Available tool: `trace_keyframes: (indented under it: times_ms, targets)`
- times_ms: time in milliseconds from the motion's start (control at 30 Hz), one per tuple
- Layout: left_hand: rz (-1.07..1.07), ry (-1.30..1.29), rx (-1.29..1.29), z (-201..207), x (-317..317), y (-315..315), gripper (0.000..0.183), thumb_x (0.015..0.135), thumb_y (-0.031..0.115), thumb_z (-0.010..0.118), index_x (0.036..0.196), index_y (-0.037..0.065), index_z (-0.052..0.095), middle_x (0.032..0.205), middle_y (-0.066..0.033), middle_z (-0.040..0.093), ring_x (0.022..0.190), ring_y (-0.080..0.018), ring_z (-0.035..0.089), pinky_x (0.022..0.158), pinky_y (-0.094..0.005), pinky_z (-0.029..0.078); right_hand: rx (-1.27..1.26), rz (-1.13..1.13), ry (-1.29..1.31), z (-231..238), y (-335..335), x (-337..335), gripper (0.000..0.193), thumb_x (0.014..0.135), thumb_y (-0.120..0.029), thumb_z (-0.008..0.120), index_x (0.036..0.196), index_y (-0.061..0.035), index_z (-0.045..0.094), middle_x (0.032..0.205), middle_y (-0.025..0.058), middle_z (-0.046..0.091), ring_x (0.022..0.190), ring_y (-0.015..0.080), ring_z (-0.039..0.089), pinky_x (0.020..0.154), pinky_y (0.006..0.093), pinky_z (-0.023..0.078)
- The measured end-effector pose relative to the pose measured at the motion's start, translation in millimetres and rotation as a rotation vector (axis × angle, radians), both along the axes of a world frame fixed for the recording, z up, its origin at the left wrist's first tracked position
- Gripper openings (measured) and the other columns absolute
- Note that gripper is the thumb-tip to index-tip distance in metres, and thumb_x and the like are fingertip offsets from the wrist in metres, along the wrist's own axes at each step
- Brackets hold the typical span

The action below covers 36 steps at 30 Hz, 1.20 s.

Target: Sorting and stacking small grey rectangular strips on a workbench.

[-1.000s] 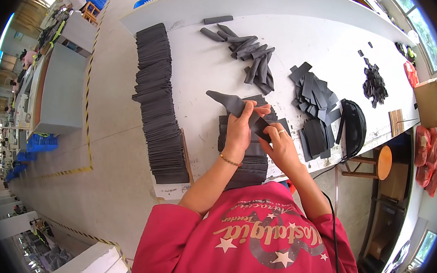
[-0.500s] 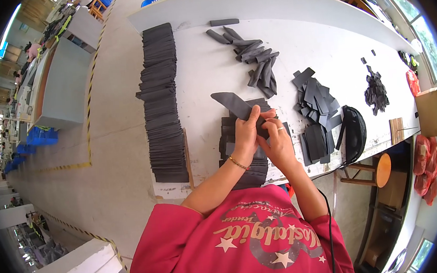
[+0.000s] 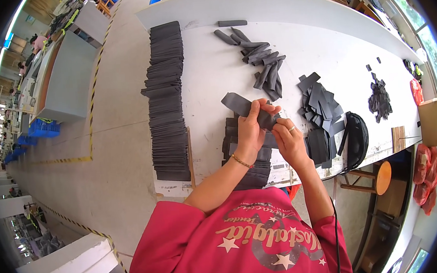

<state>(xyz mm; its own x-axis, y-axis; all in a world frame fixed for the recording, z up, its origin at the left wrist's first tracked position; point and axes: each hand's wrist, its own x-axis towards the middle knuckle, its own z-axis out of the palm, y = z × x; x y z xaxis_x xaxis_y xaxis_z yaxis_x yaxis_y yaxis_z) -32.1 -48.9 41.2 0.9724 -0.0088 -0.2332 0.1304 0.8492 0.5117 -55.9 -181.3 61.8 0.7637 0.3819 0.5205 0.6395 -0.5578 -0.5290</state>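
At the left of the white table (image 3: 204, 89), a long row of folded dark cloth (image 3: 166, 104) is laid along the edge. To its right, the held cloth piece (image 3: 236, 104) is raised above the table, its flat end pointed away to the upper left. It is gripped by the left hand (image 3: 250, 130), thumb on top and fingers wrapped round it. Partly hidden below the hands, a stack of dark cloth (image 3: 257, 173) can be seen, and beyond them a loose heap of rolled dark pieces (image 3: 266, 59) is spread. The bunched near end of the held piece is pinched by the fingertips of the right hand (image 3: 291, 140); whether a smaller piece is also held there cannot be told. Farther right, flat dark strips (image 3: 322, 101) are piled, then a black bag (image 3: 356, 139) and a cluster of small dark scraps (image 3: 379, 100).

The step in hand is judged to be the shaping of the piece's near end, apparently by folding or tucking. For the next move, a steady left grip seems to be called for, so that the bunched end can be worked evenly by the right fingertips without being twisted.
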Motion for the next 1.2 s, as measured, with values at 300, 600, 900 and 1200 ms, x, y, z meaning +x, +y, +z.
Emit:
trace_keyframes:
  times_ms: [300, 600, 900, 1200]
  targets:
    - [0.120, 0.017, -0.104, -4, -5, -8, 0.033, 0.099, 0.031, 0.052, 0.107, 0.000, 0.056, 0.084, -0.0087, 0.067, 0.092, -0.0275, 0.067, 0.087, -0.0378, 0.052, 0.013, 0.028, 0.030, -4, 10, 7, 0.015, 0.080, 0.005, 0.064, 0.093, -0.0003, 0.058, 0.097, 0.0149, 0.059, 0.083, 0.0351, 0.060, 0.070, 0.0410, 0.050]
    - [0.130, 0.010, -0.114, -12, -2, -7, 0.031, 0.099, 0.030, 0.053, 0.107, -0.001, 0.056, 0.084, -0.0090, 0.067, 0.091, -0.0277, 0.067, 0.087, -0.0378, 0.052, 0.028, 0.050, 0.047, -9, 12, 14, 0.017, 0.075, 0.007, 0.064, 0.089, 0.0006, 0.057, 0.092, 0.0142, 0.058, 0.083, 0.0340, 0.060, 0.070, 0.0408, 0.051]
    - [0.087, -0.002, -0.079, -17, 1, -4, 0.031, 0.099, 0.028, 0.054, 0.107, -0.001, 0.057, 0.088, -0.0106, 0.068, 0.095, -0.0294, 0.067, 0.089, -0.0386, 0.052, 0.040, 0.039, 0.054, -17, 10, 17, 0.016, 0.078, 0.006, 0.065, 0.092, 0.0012, 0.060, 0.094, 0.0146, 0.060, 0.083, 0.0348, 0.061, 0.070, 0.0392, 0.051]
    - [0.036, -0.051, -0.052, -11, 12, 7, 0.035, 0.103, 0.028, 0.043, 0.117, -0.002, 0.054, 0.109, -0.0198, 0.065, 0.114, -0.0296, 0.059, 0.100, -0.0404, 0.046, 0.675, -0.151, 0.671, -12, 35, 10, 0.014, 0.085, -0.008, 0.068, 0.091, 0.0032, 0.062, 0.106, 0.0082, 0.059, 0.100, 0.0178, 0.057, 0.079, 0.0322, 0.046]
